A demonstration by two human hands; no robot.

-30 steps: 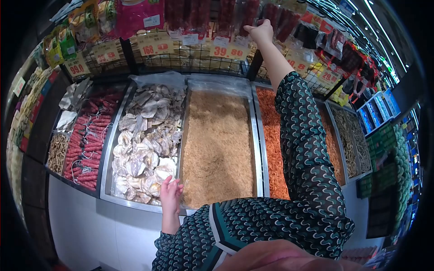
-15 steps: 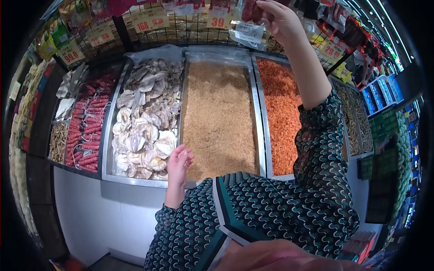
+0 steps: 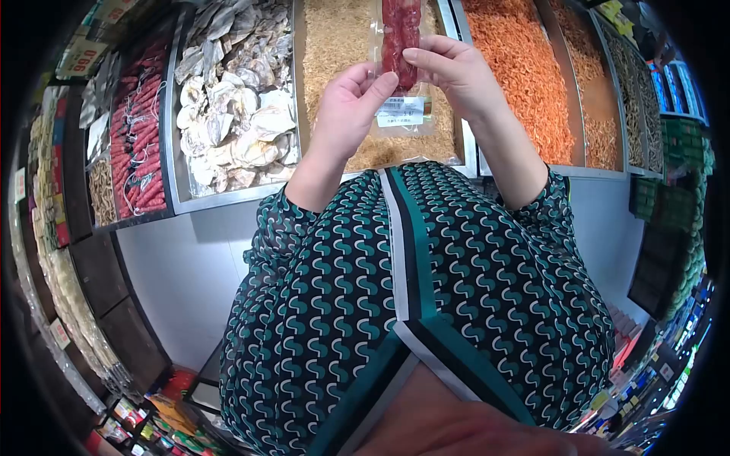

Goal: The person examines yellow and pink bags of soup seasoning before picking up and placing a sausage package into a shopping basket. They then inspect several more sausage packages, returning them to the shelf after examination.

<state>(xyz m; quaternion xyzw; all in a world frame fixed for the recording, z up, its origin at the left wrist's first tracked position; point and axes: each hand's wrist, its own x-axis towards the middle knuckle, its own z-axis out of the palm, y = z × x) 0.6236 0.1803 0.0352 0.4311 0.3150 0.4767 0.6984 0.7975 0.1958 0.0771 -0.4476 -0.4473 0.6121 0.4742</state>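
Note:
A clear packet of dark red sausages (image 3: 401, 34) is held up at the top centre, its white label hanging below the sausages. My left hand (image 3: 350, 110) pinches the packet's left side, thumb across its front. On the right side my right hand (image 3: 458, 74) grips it between thumb and fingers. Behind and below the packet lies a tray of small tan dried goods (image 3: 334, 45). Left of that, a tray holds flat pale dried pieces (image 3: 243, 106); to the right is one with orange dried shrimp (image 3: 521, 76).
Tied red sausages (image 3: 141, 137) fill a dark tray at the left. Further trays with brown dried goods (image 3: 601, 140) stand at the right. A metal rim (image 3: 228, 199) edges the counter above a white front panel (image 3: 194, 266). Packed shelves flank both sides.
My right hand has come down from the hanging packets with the sausage packet. My left hand has risen and taken hold of it too. The view has tilted down.

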